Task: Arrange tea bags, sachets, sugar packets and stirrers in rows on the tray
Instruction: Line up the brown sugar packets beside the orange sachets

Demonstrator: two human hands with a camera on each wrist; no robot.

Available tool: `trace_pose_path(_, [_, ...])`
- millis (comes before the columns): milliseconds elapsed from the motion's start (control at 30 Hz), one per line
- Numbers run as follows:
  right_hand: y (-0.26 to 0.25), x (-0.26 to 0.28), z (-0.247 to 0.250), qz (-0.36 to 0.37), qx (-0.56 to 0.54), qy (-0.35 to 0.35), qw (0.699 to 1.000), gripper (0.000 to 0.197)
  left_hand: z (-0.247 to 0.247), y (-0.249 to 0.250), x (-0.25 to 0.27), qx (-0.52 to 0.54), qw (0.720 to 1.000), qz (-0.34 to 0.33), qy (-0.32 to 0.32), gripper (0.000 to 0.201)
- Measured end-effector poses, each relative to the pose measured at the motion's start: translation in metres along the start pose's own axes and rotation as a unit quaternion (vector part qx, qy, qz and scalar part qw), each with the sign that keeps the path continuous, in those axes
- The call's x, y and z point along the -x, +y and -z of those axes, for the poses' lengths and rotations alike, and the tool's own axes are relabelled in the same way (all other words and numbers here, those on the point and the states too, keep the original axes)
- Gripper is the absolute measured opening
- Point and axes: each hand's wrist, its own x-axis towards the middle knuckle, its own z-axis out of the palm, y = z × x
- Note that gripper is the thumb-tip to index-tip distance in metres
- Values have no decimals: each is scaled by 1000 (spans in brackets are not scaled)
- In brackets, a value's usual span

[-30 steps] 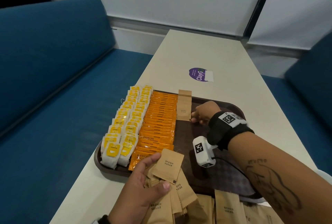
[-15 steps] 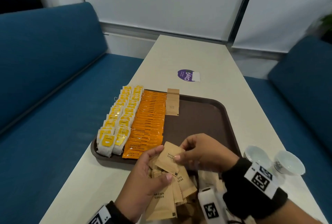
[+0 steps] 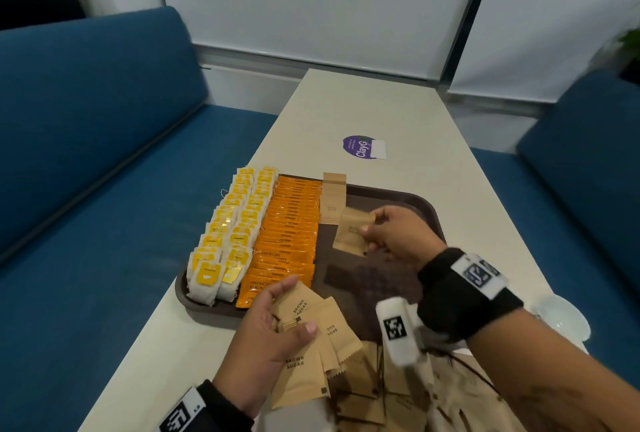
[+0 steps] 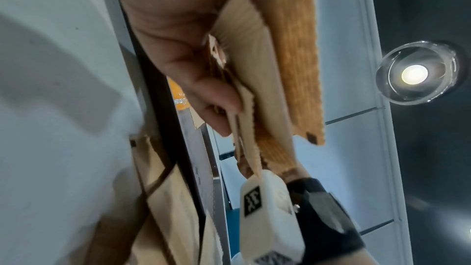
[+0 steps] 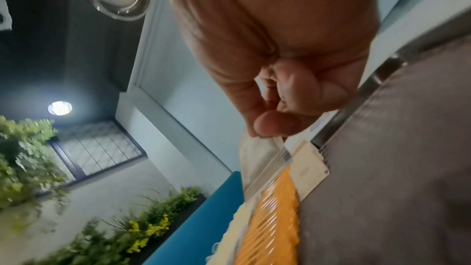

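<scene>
A brown tray [image 3: 424,199] lies on the table. Its left side carries two rows of yellow-tagged tea bags [image 3: 230,234] and a row of orange coffee sachets [image 3: 289,234]. Two brown sugar packets [image 3: 334,201] lie at the far end beside the sachets. My right hand [image 3: 372,234] pinches one brown sugar packet [image 3: 351,234] just above the tray, near those two. My left hand [image 3: 277,327] grips a fan of several brown sugar packets [image 3: 311,338] over the tray's near edge; the left wrist view shows the thumb [image 4: 203,96] clamped on them [image 4: 270,88].
More brown packets [image 3: 381,393] lie loose at the near end of the white table [image 3: 398,109]. A purple sticker [image 3: 363,147] is beyond the tray. A white cup [image 3: 562,315] stands at the right edge. Blue sofas [image 3: 86,172] flank both sides.
My right hand took the top packet from the fan in my left hand and carried it forward over the tray toward the placed packets. The left hand stayed put.
</scene>
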Motion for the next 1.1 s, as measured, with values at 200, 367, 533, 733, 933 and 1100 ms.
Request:
trace_pose_path(200, [-16,-70,-11,-42,29,12,999,20,12,6,-7,11,1000,10,13,60])
trace_pose_path(367, [-11,-108,-25,-89,59,-8,994,26,21,6,-11,10,1000,7,14,62])
trace_pose_path(533, [-8,-124,-30,-109,92,-9,990,10,24,3,-12,12,1000,3,14,78])
trace_pose_path(733, [-13,-133,-36,-170,206,-53,962,17,23,2,-15,21,1000,6,6,68])
trace_pose_path(933, [-12,-120,-29,-164,183,-28,969,20,19,3,-11,11,1000,1,-2,81])
trace_pose_path(1100, [-10,-60,-9,-2,54,-38,998,16,10,7,-4,8,1000,-3,-5,61])
